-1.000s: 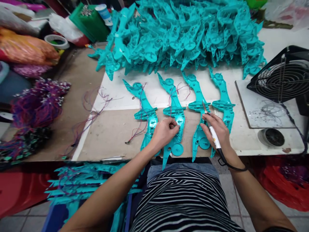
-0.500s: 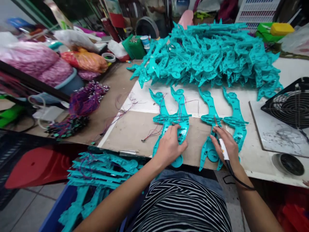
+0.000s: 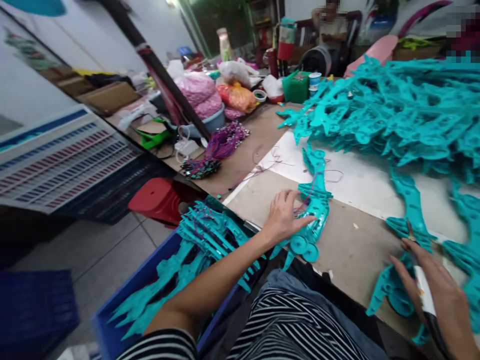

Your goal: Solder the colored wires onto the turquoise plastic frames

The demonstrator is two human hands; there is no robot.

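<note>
My left hand lies with spread fingers on two stacked teal plastic toy shells with thin wires, near the table's front edge. My right hand at the lower right grips a white soldering iron whose tip points at another teal shell lying on the table. A further teal shell lies at the right edge. A big heap of teal shells fills the back of the table.
A blue crate of wired teal shells stands on the floor at my left, beside a red stool. A bundle of purple wires and bags lie on the table's left part. A person sits far behind.
The view has swung to the left and up. My left hand has pushed the two wired shells together toward the table's left front, and now rests flat on them. The right hand still holds the iron.
</note>
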